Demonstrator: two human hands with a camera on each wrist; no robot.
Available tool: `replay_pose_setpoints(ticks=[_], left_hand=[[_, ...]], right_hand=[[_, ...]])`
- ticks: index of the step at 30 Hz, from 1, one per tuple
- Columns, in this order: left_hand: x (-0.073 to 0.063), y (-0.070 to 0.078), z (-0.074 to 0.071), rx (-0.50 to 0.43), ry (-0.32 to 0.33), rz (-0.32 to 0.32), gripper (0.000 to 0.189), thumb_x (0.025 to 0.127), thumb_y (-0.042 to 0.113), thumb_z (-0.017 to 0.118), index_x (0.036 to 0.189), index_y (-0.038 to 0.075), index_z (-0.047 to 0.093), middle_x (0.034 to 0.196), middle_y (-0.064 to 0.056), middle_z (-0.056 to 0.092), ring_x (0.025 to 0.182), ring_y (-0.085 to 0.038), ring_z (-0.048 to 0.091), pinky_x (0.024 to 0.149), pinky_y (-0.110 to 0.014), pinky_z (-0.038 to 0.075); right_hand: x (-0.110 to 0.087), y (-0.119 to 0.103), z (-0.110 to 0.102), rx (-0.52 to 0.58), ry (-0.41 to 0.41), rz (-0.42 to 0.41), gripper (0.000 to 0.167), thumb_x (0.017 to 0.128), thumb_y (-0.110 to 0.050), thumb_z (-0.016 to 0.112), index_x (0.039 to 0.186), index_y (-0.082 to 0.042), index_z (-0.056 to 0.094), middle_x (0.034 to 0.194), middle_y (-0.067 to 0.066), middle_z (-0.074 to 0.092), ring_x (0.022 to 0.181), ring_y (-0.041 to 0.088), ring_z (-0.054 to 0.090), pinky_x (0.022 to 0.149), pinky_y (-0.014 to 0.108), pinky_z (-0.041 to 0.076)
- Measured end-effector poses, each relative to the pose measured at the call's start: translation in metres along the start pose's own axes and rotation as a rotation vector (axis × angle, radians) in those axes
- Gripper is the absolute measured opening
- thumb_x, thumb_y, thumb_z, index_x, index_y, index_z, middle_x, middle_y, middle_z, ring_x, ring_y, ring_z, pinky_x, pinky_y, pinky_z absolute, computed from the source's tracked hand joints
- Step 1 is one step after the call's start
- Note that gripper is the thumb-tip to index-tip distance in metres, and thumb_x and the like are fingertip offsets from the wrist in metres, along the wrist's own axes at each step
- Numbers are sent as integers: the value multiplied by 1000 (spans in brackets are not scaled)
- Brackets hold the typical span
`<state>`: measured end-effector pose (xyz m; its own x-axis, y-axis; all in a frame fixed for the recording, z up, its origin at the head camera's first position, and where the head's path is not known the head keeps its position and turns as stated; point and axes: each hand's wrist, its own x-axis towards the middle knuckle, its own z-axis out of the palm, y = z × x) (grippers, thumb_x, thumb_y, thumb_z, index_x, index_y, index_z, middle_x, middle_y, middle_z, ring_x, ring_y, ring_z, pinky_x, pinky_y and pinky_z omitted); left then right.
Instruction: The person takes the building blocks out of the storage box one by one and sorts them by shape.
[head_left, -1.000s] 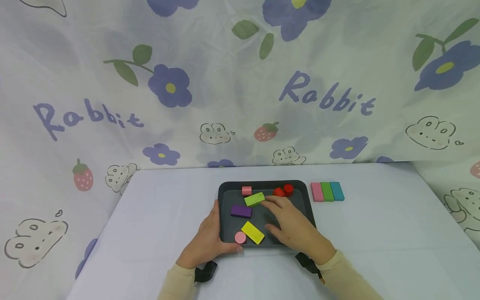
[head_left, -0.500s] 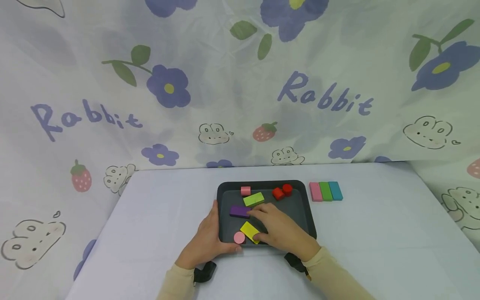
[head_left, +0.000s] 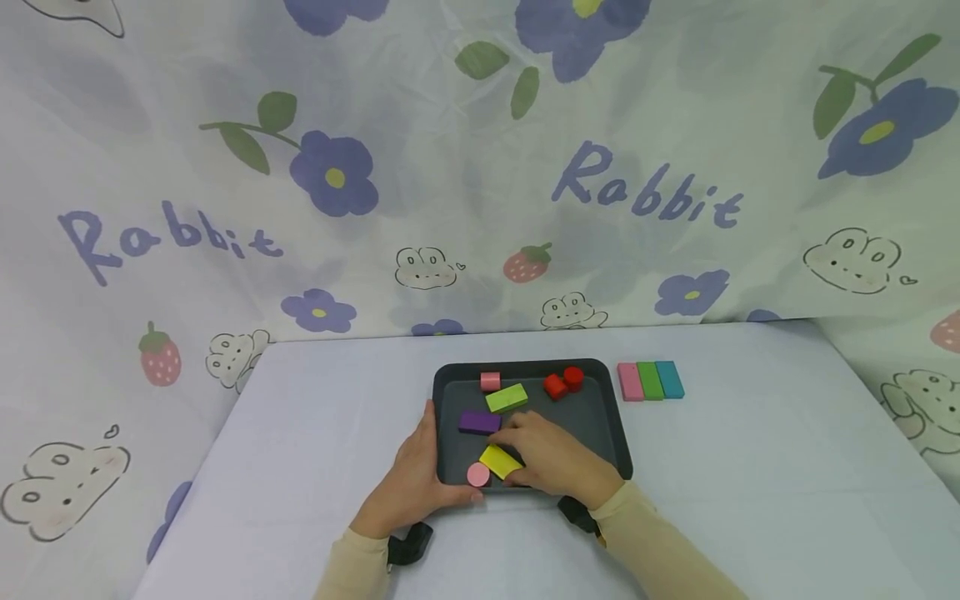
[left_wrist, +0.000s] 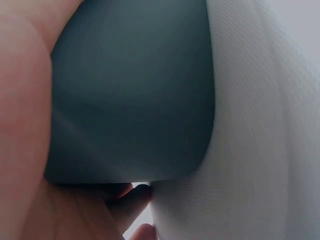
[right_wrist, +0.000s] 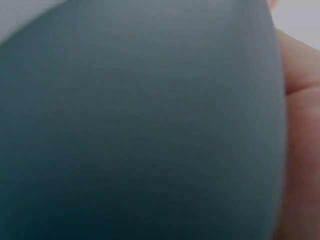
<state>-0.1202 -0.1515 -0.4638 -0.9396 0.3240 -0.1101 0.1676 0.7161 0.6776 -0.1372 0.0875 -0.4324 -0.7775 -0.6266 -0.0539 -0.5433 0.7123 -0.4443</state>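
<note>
In the head view, my left hand point(head_left: 411, 483) lies along the left side of the dark tray point(head_left: 442, 392), its fingers straight against the rim and its thumb along the front edge. My right hand point(head_left: 558, 454) reaches into the tray and pinches a yellow block point(head_left: 498, 461) between thumb and fingers, low at the tray's bottom. Beside that block is a pink round block point(head_left: 477, 475). A purple block point(head_left: 478, 422) lies just behind the right fingertips, and a light green block point(head_left: 507, 398) behind that. A dark smooth surface covers much of both wrist views, hiding the right fingertips.
At the tray's back are a small pink block point(head_left: 490, 382), a red block point(head_left: 555, 387) and a red round block point(head_left: 573, 379). Right of the tray, pink point(head_left: 631, 382), green point(head_left: 650, 381) and blue point(head_left: 670, 380) blocks lie side by side on the white tabletop point(head_left: 750, 433).
My right hand has come from the light green block toward the front, past the purple block, and its thumb and fingers have closed on the yellow block. My left hand keeps its place.
</note>
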Motion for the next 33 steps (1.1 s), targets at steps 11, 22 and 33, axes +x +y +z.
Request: replay_pose_setpoints(ticks=[11, 22, 33], left_hand=[[1, 0, 0, 9, 11, -6, 148, 66, 60, 88, 157, -4, -10, 166, -23, 3, 148, -44, 20, 116, -60, 23], [1, 1, 0, 13, 7, 2, 148, 67, 62, 87, 157, -5, -9, 166, -22, 1, 149, -43, 19, 117, -59, 23], [1, 1, 1, 13, 13, 1, 148, 66, 62, 87, 157, -4, -9, 166, -22, 3, 149, -43, 19, 117, -59, 23]], right_hand=[[1, 1, 0, 20, -32, 36, 55, 84, -26, 84, 132, -9, 65, 114, 3, 61, 93, 12, 53, 86, 29, 50], [1, 0, -3, 9, -47, 17, 54, 83, -24, 85, 131, -7, 66, 114, 4, 61, 93, 13, 53, 87, 28, 51], [0, 1, -5, 10, -52, 47, 56, 80, -19, 87, 130, -3, 66, 110, 4, 60, 90, 14, 55, 88, 30, 53]])
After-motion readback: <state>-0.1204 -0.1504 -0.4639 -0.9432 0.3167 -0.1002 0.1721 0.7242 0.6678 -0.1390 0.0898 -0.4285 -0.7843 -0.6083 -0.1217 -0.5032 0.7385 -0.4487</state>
